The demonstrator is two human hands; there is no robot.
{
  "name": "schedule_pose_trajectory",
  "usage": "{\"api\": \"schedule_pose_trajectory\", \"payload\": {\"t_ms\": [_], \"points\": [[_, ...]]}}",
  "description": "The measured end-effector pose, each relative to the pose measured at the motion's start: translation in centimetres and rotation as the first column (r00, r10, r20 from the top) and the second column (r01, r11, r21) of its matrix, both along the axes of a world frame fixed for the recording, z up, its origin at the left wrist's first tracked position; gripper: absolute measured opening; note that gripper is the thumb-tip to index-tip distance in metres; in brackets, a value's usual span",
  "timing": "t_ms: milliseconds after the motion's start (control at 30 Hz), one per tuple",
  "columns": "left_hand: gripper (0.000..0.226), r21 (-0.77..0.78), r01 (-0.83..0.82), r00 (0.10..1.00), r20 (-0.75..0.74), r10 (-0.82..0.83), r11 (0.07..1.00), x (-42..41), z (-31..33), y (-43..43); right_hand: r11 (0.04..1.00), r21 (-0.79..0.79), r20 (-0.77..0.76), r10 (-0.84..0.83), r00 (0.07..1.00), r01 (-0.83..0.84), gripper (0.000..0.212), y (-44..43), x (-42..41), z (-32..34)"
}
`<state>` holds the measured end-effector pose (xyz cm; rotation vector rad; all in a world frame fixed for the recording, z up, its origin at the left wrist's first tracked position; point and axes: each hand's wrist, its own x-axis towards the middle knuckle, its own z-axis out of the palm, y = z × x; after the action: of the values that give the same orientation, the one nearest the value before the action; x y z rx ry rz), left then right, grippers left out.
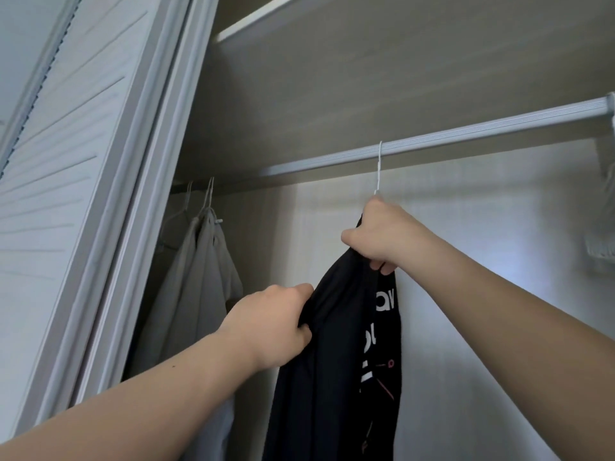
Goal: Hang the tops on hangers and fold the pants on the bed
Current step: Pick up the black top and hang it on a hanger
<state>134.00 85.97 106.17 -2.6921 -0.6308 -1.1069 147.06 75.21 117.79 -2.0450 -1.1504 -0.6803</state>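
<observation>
A black top (332, 377) with white and pink print hangs in the wardrobe from a white hanger (378, 168), whose hook sits over the grey rail (466, 134). My right hand (382, 234) grips the top's neck and the hanger just below the hook. My left hand (276, 324) holds a fold of the black fabric at the top's left shoulder. The hanger's arms are hidden inside the fabric.
Grey garments (196, 287) hang on white hangers at the rail's left end. A louvred wardrobe door (83, 161) stands at the left. A shelf (253, 24) runs above the rail. Pale fabric (605, 241) shows at the far right edge.
</observation>
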Motion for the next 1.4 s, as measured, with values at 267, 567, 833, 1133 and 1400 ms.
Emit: {"api": "schedule_pose_trajectory", "payload": {"t_ms": [267,567,833,1133,1400], "points": [[0.023,-0.05,-0.158,0.983,-0.104,0.152,0.986,-2.0,-0.6,1.4,0.972,0.092,0.053,0.212,0.976,-0.216,0.018,1.9,-1.0,-0.3],[0.021,0.05,-0.343,0.927,-0.145,0.346,0.938,-5.3,1.4,4.2,0.852,0.206,0.001,0.491,0.871,-0.481,0.021,9.4,0.4,-0.8],[0.008,0.304,-0.553,0.733,-0.265,0.627,0.775,-6.6,2.5,6.4,0.744,0.275,-0.085,0.65,0.755,-0.609,0.029,18.6,-0.9,-0.3],[0.024,0.647,-0.584,0.372,-0.324,0.87,0.49,-5.9,5.1,8.2,0.778,0.231,-0.179,0.624,0.761,-0.584,0.025,27.9,-2.5,0.9],[0.011,0.563,-0.682,0.235,-0.435,0.869,0.466,-5.6,5.5,8.8,0.793,0.22,-0.251,0.609,0.752,-0.568,0.037,32.1,-4.1,1.1]]}}
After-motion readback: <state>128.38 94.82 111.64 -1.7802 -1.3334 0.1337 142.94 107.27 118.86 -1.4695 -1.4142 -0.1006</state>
